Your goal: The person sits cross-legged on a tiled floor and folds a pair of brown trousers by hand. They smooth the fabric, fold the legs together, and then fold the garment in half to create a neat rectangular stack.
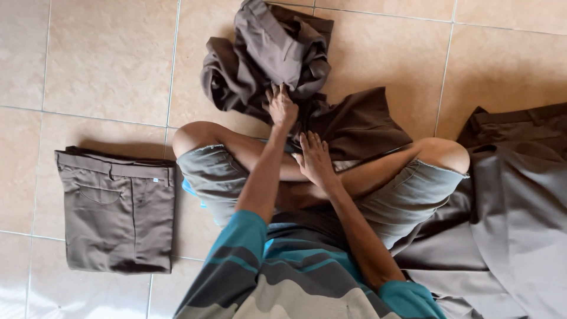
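Seated cross-legged on the tiled floor (106,65), left hand (282,107) with its grip closed on crumpled brown trousers (271,56) lying ahead of the knees, right hand (316,160) flat and open on the same cloth, folded trousers (118,210) lying apart to the left

Soft daylight is falling evenly across the glossy beige floor tiles (106,65), which are showing faint pale sheen at the lower left. Gentle shadows are lying under the crumpled brown trousers (269,56) and the folded pair (118,210). Focus is staying sharp throughout, with edges slightly stretching.
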